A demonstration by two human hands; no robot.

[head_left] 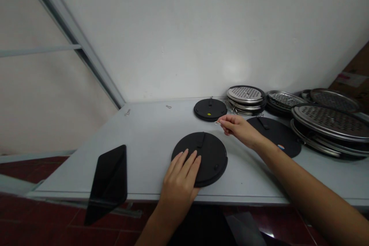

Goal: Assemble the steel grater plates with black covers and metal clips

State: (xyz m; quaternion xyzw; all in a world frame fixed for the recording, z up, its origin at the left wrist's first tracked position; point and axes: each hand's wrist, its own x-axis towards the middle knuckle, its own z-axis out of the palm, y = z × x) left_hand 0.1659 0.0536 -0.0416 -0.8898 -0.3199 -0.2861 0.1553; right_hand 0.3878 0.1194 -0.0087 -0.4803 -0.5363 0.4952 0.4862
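A black round disc [209, 155] with a small strap and a knob lies on the white table in front of me. My left hand [180, 180] grips its near left edge, the fingers stretched over the top and the thumb at the near rim. My right hand [233, 125] is raised beyond the disc's far right side, with thumb and fingertips pinching a small metal wire clip [217, 123]. Just behind this hand lies another black disc [210, 108] with a yellow sticker. Under my right forearm is a larger black disc [273, 134] with a coloured sticker, partly covered.
Perforated metal discs with black covers stand stacked [245, 94] at the back and right [331, 121]. Two loose wire clips lie near the wall, one at centre [168, 106], another at left [127, 112]. A black tablet-like slab [109, 177] overhangs the table's [144, 153] front left edge.
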